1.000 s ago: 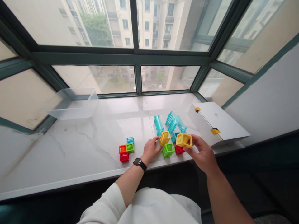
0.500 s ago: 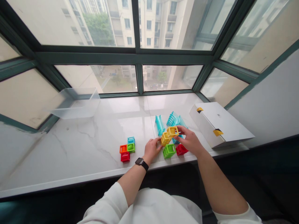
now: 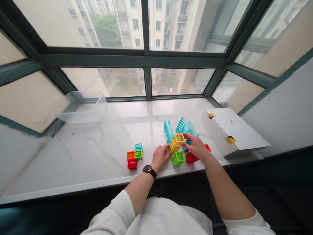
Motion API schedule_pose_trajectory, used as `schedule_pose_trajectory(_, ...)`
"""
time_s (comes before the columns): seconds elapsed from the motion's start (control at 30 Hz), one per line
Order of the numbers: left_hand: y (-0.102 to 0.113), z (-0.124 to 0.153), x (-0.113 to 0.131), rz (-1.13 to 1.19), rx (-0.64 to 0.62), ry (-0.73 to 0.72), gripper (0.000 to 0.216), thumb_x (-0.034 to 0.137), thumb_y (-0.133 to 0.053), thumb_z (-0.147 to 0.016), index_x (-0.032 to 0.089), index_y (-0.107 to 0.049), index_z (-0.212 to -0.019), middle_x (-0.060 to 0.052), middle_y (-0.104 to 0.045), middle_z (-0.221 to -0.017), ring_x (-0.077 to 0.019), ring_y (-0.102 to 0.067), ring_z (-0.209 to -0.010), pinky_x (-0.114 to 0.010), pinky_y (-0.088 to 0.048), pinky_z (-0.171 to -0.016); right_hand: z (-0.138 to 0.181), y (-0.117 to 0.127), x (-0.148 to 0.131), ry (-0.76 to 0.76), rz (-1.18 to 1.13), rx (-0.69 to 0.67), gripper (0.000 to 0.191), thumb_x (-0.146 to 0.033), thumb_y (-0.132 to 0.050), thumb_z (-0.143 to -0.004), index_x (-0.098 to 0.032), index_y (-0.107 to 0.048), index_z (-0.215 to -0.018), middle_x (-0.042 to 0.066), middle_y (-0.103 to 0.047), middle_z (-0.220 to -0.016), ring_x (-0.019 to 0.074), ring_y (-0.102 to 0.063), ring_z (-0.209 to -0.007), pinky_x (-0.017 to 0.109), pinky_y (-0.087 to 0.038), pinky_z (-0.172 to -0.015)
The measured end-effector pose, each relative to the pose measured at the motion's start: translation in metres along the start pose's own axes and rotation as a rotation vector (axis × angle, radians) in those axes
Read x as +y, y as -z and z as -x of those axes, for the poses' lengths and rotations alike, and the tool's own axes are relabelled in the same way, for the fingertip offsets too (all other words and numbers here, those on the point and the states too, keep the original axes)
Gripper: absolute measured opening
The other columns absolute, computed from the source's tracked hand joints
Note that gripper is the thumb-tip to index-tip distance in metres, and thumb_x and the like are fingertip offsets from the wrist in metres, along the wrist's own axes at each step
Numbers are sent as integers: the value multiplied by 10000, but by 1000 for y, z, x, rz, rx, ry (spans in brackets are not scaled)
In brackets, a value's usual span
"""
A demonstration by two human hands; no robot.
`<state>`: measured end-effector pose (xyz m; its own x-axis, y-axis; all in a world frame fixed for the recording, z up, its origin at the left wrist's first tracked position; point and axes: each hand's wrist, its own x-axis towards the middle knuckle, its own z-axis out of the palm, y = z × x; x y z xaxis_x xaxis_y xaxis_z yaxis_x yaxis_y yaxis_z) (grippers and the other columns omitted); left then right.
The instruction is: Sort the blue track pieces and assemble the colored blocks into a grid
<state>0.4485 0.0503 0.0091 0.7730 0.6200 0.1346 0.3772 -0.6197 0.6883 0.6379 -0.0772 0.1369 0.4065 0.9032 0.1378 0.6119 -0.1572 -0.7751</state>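
Note:
Two yellow blocks sit one over the other between my hands. My left hand [image 3: 161,157] grips the lower yellow block [image 3: 174,148] from the left. Fingers of my right hand [image 3: 195,146] are closed on the upper yellow block [image 3: 179,139]. Whether the two blocks are locked together I cannot tell. Just in front of them lies a green block [image 3: 178,159], with a red block [image 3: 191,158] to its right, partly under my right hand. Behind the hands are a straight clear-blue track piece [image 3: 168,131] and a curved clear-blue track piece [image 3: 183,125].
Left of my hands stands a group of joined blocks [image 3: 132,164] in red, orange, green and blue. A clear plastic bin [image 3: 84,117] is at the back left. On the right rests a white box [image 3: 234,130] with yellow-black tabs. The white sill's front edge [image 3: 97,186] runs before me.
My right hand has moved the upper yellow block slightly left, so it now lines up over the lower one. An orange-red piece shows beyond my right wrist. The view has shifted a little.

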Motion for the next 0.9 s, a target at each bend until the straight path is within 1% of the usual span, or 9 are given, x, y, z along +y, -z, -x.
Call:
schedule_pose_trajectory(0.2, 0, 0, 0, 4, 0, 2, 437, 310, -785, -887, 289, -680, -1311, -51, -749, -1100, -238, -660, -1025, -339, -517, -904, 0, -2, 4, -7, 9, -35, 426, -296, -712, -871, -265, -672, -1294, 50, -756, -1256, 255, -722, -1145, 454, -569, -1025)
schedule_pose_trajectory(0.37, -1, 0, 0, -1, 2, 6, 444, 298, -790, -881, 287, -680, -1311, -53, -745, -1100, -237, -662, -1020, -342, -517, -907, 1, -5, 8, 1, -18, -20, 457, -301, -711, -868, -258, -665, -1320, 64, -754, -1260, 254, -730, -1126, 445, -585, -1001)
schedule_pose_trajectory(0.57, -2, 0, -1, -11, 6, 2, 452, 287, -791, -880, 304, -672, -1315, -41, -753, -1098, -234, -663, -1038, -334, -514, -912, -2, -5, 11, -5, -42, -64, 435, -290, -704, -878, -281, -655, -1310, 56, -743, -1282, 259, -718, -1156, 451, -568, -1026)
schedule_pose_trajectory(0.9, -5, 0, -4, -14, 4, 0, 448, 306, -784, -885, 304, -668, -1318, -42, -756, -1139, -241, -666, -1075, -345, -521, -935, -2, -5, 10, -14, -23, -72, 430, -298, -709, -881, -285, -642, -1306, 47, -743, -1258, 249, -723, -1105, 441, -568, -1000)
